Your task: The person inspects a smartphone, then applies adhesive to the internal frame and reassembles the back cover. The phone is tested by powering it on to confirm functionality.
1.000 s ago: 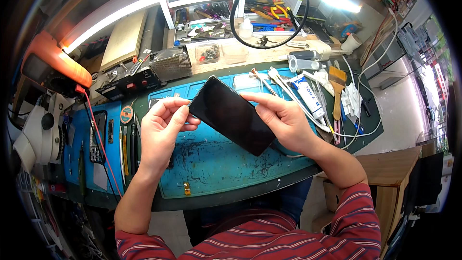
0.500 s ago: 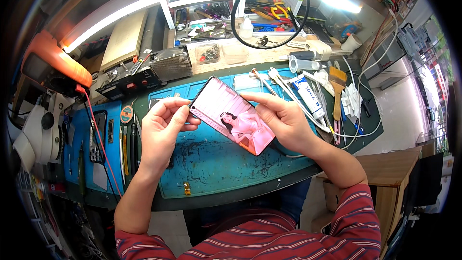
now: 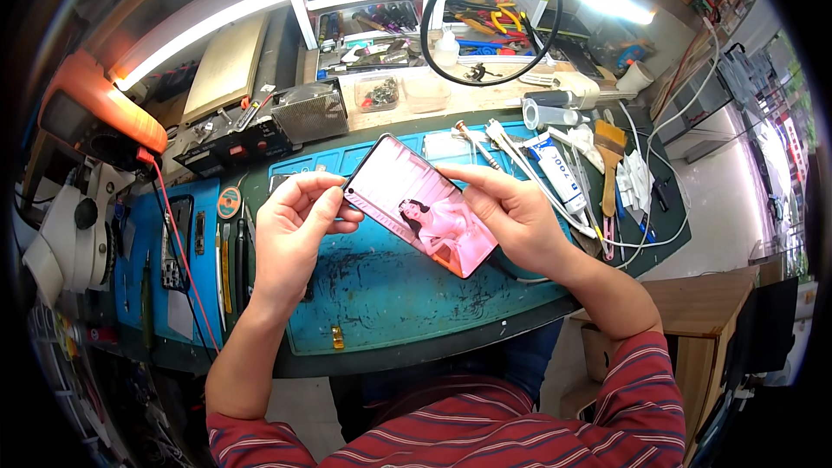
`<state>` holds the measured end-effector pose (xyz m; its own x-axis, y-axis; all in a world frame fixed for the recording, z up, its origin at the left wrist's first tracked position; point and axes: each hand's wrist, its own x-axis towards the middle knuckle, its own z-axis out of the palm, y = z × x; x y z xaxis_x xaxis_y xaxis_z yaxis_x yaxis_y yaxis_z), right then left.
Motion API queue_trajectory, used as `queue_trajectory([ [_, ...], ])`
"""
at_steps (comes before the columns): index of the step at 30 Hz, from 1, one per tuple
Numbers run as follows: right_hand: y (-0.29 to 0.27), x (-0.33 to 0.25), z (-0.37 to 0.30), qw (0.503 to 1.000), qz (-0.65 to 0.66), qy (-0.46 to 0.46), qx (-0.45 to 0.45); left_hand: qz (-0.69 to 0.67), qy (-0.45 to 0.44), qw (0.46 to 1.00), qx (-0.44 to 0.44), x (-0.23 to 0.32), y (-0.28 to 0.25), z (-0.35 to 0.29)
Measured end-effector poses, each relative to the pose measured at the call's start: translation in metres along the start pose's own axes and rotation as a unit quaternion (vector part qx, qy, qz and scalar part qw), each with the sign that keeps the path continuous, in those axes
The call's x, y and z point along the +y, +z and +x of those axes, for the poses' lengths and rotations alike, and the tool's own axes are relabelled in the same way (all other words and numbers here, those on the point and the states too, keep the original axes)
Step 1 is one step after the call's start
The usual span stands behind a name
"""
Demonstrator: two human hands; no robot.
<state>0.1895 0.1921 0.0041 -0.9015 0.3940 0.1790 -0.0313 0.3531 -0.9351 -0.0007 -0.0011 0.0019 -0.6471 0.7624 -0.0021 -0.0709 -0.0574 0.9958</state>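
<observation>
A smartphone (image 3: 407, 199) with a lit pink screen is held up above the blue work mat (image 3: 381, 295), tilted so that its top end points to the upper left. My left hand (image 3: 303, 212) pinches the phone's left edge near the top corner, thumb and fingers closed on it. On the opposite long edge, my right hand (image 3: 507, 208) grips with the thumb on the screen side and the forefinger along the rim. The phone's back and the fingers beneath it are hidden.
Left stand an orange multimeter (image 3: 130, 113), a disassembled phone frame (image 3: 176, 247) and several slim tools. Right lie a white glue tube (image 3: 557, 175), a brush (image 3: 609, 152) and cables. Behind are a small parts box (image 3: 376, 94) and a hanging black cable loop (image 3: 423, 30).
Hardly anything differs. The phone and both hands stay in nearly the same place, with a very slight shift of the view.
</observation>
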Motion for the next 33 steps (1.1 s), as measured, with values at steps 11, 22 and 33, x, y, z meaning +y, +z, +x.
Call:
queue_trajectory([
  [11, 0.0006, 0.0014, 0.0002, 1.0, -0.004, -0.005, 0.006, -0.002, -0.001, 1.0, 0.0, -0.0005, -0.0001, 0.0],
  [22, -0.0005, 0.0026, 0.0014, 1.0, -0.028, -0.008, 0.004, 0.004, -0.004, 1.0, 0.001, -0.0019, 0.0, -0.0003],
  [33, -0.0008, 0.0015, 0.0009, 1.0, -0.011, -0.006, 0.003, -0.006, -0.001, 1.0, -0.003, -0.0004, 0.0003, -0.0007],
])
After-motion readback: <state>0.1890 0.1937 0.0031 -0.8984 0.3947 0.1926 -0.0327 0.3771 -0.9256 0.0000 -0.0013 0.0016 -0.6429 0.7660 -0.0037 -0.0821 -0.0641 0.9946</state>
